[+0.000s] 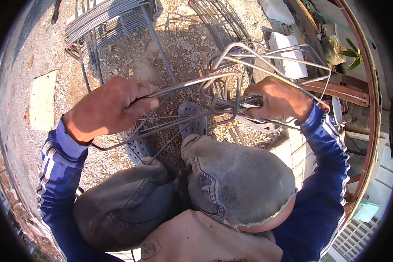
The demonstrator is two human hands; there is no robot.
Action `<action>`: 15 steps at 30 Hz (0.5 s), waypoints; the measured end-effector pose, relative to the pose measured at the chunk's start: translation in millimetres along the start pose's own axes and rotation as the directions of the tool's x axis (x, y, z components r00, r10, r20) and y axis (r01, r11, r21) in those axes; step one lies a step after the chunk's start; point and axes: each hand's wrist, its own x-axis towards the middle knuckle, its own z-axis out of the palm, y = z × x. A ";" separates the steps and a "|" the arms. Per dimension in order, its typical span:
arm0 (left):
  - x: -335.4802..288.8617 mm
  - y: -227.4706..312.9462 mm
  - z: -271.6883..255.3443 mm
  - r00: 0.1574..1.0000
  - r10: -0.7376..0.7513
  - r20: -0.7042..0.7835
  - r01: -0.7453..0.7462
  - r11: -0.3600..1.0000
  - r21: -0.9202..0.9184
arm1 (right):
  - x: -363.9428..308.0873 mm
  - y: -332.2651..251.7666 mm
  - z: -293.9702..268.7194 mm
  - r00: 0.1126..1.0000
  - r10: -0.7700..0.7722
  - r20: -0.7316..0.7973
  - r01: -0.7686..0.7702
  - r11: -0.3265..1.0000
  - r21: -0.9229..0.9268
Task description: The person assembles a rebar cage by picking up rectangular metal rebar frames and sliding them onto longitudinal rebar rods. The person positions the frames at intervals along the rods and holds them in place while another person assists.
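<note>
My left hand [111, 107] is closed, thumb and fingers pinching one arm of a thin bent steel rod [188, 82]. That rod runs right and curls into a rounded hook in front of my right hand [277, 98]. My right hand is wrapped round a bundle of rods beside the hook; its fingertips are partly hidden. Bent rectangular steel frames [238, 44], like rebar stirrups, spread out above and to the right of it. Other rods cross below my left hand, over my grey clogs [192, 118].
A large stack of bent steel stirrups [109, 22] stands at the far left, and more rods [220, 19] lie at top centre. White blocks [288, 52] and a brown metal frame [373, 109] are on the right. A pale board [43, 100] lies on the gravel at left.
</note>
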 end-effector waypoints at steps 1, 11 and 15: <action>-1.8 -1.6 2.2 0.998 -0.035 0.054 0.036 0.999 -0.022 | 0.6 -1.3 1.8 1.000 -0.002 0.001 0.002 1.000 -0.032; -1.1 23.5 39.2 0.992 0.092 -0.090 -0.071 0.976 0.207 | -3.3 -19.1 -13.2 0.979 0.142 0.143 -0.164 0.975 0.150; -2.4 26.0 41.4 0.987 0.152 -0.052 -0.133 0.955 0.264 | -8.2 -23.7 -21.0 0.985 0.138 0.103 -0.149 0.983 0.110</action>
